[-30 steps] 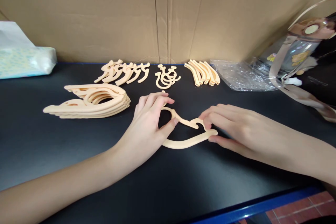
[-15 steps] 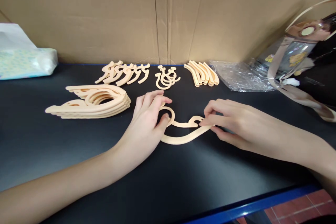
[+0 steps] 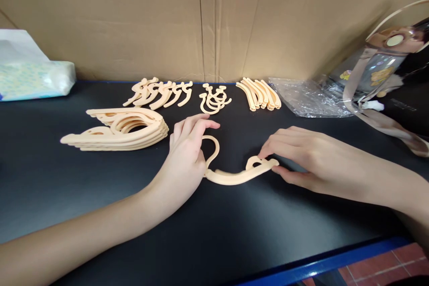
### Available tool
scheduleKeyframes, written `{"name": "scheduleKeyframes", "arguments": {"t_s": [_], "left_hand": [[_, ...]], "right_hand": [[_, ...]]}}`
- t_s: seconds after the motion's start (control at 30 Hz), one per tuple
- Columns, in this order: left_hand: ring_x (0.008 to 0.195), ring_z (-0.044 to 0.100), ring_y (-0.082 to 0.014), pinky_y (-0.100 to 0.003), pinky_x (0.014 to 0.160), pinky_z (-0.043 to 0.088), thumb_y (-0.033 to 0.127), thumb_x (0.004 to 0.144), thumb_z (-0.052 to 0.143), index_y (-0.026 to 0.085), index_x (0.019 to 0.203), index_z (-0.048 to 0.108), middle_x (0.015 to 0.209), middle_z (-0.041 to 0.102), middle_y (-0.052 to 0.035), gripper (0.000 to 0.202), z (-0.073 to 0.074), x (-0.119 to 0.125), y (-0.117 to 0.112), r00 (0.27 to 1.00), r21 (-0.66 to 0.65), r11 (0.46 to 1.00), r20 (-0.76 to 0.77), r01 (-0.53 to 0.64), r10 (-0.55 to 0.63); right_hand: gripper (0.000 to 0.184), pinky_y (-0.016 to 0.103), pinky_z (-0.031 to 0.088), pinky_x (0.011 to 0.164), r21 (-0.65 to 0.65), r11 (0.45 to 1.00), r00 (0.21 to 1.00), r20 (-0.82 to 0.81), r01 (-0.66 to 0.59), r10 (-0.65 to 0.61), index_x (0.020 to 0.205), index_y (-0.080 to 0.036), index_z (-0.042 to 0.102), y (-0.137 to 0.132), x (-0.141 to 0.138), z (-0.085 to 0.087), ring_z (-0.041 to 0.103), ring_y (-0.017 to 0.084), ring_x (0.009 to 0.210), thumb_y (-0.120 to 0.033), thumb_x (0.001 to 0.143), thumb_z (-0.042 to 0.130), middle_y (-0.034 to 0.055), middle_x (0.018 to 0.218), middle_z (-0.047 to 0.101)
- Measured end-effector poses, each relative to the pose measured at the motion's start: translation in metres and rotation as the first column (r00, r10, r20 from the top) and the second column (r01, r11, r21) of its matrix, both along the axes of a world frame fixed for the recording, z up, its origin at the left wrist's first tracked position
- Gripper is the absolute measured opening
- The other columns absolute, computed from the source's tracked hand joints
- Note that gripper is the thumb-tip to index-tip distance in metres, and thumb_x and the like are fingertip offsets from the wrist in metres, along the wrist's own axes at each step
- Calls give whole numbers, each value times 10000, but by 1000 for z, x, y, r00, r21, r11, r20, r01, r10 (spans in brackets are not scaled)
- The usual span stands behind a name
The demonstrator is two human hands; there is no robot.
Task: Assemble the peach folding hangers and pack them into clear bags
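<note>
A cream plastic folding clothes hanger (image 3: 231, 178) lies on the black table between my hands, its long curved arm reaching right. My left hand (image 3: 187, 147) grips it around the middle joint, hiding its left part; the index finger sticks out above the round hook (image 3: 214, 145). At the arm's right tip, my right hand (image 3: 295, 156) pinches the end between thumb and fingers, beside a small looped notch. A stack of folded hangers (image 3: 117, 132) sits left of my left hand.
Along the back lie a row of curved arm pieces (image 3: 161, 94), a heap of loose hooks (image 3: 214, 98) and more arm pieces (image 3: 258, 94). A clear plastic bag (image 3: 304, 98) and a strapped water bottle (image 3: 382, 67) are right. A tissue pack (image 3: 36, 78) stands left, before a cardboard wall (image 3: 134, 18).
The hanger's two right-hand pieces, apart before, now lie together as one arm. My right fingers have opened slightly at its tip, and my left thumb has slipped out of sight.
</note>
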State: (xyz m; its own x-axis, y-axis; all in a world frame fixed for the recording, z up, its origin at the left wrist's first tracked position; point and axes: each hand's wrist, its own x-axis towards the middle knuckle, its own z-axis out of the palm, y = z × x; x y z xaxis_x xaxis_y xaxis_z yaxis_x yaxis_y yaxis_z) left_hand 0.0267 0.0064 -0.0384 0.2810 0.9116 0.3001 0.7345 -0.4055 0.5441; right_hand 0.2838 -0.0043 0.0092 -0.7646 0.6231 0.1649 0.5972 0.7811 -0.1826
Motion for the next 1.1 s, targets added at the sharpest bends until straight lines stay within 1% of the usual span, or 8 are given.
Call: {"name": "scheduleKeyframes", "arguments": {"t_s": [0.2,0.37,0.47,0.57,0.67,0.8,0.9,1.1], "left_hand": [[1281,401,-234,-512,1140,315,-42,734,333,233,1162,531,1343,505,-46,547,1,-1,1,999,-28,1000,45,9,-8],[1223,513,-196,-411,1090,415,103,886,387,222,1190,538,1284,574,-42,360,5,0,1,951,-158,982,303,104,-52],[1101,619,-148,-342,1014,488,33,850,345,230,1201,542,1231,636,-14,448,9,1,0,909,-220,950,399,222,-120],[1081,634,-134,-320,1009,492,-55,755,322,220,1179,570,1197,662,-2,563,11,2,-2,918,-159,931,285,329,-276],[1150,584,-173,-358,1026,480,13,861,374,221,1164,595,1218,661,-16,429,11,3,-5,925,-53,926,92,374,-368],[1266,490,-224,-436,1078,443,121,903,485,223,1210,571,1328,603,-54,335,12,3,-7,924,2,924,-33,382,-382],[1340,429,-237,-461,1123,402,175,892,562,224,1256,543,1406,536,-76,368,12,2,-8,911,4,913,-67,408,-407],[1465,303,-302,-518,1168,333,373,834,720,273,1411,399,1531,433,-93,668,8,1,-11,869,-11,874,-92,486,-485]], "right_hand": [[362,342,457,824,-17,1000,995,102,-19,20,1322,-223,561,1,-2,-2,606,194,906,-171,977,463,48,1012,674],[388,375,460,826,104,995,991,129,9,-22,1299,-165,578,6,-1,-6,610,218,900,-93,941,446,74,1048,675],[378,395,463,837,203,977,986,142,59,-89,1279,-139,584,13,0,-11,616,237,908,-79,928,458,79,1034,686],[352,386,479,833,258,960,983,115,107,-140,1262,-136,591,19,-1,-17,639,240,932,-104,933,471,87,1029,687],[315,358,504,771,266,945,975,59,192,-215,1235,-136,603,19,-4,-19,670,235,902,-168,939,500,92,1010,702],[289,300,495,637,120,943,950,0,311,-314,1219,-181,598,12,-8,-17,690,196,756,-215,941,526,13,817,726],[272,283,496,644,2,951,949,-74,308,-307,1227,-212,579,7,-10,-13,698,175,742,-254,966,518,-9,820,747],[210,264,529,811,-277,959,963,-241,54,-124,1182,-221,573,4,-14,-5,707,147,944,-232,989,490,19,1061,743]]}}
